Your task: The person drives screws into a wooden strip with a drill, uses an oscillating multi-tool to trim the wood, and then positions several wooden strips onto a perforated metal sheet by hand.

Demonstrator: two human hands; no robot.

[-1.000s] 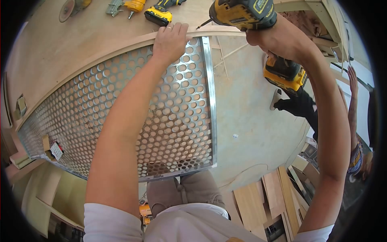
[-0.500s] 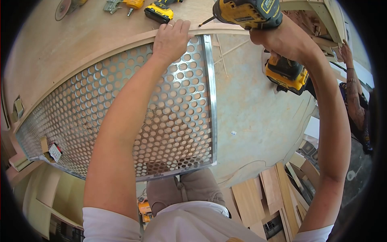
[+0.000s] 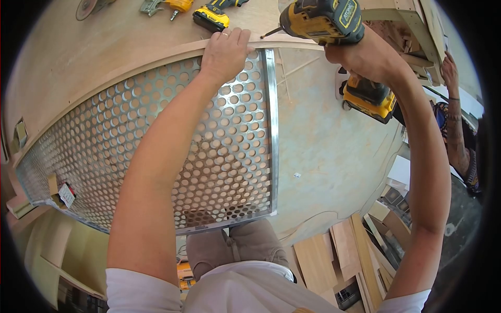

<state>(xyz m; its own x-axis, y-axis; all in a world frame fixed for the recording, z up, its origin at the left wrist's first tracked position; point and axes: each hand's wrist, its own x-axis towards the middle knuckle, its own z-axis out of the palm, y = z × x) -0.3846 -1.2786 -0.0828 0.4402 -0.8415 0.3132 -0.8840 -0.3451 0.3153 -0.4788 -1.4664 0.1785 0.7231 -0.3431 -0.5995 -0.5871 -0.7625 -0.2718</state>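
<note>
My right hand (image 3: 362, 58) is closed round the grip of a yellow and black cordless drill (image 3: 321, 21). Its bit points left, with the tip close to a curved wooden strip (image 3: 148, 63). Over that strip my left hand (image 3: 225, 56) is wrapped, fingers bent across its far edge, just left of the bit. Below the strip lies a perforated metal sheet (image 3: 229, 141) with round holes, a metal bar (image 3: 271, 130) along its right edge. My left forearm covers part of the sheet.
Another yellow and black power tool (image 3: 211, 18) lies beyond the strip, near an orange air tool (image 3: 177, 6) and a grinder disc (image 3: 85, 8). Wood offcuts (image 3: 315, 261) are at lower right. Another person's arm (image 3: 453, 99) reaches in at far right, by a wooden frame (image 3: 430, 39).
The view has shifted slightly, so the bench and tools sit a little lower. Both hands keep their holds, and the drill bit stays near the strip.
</note>
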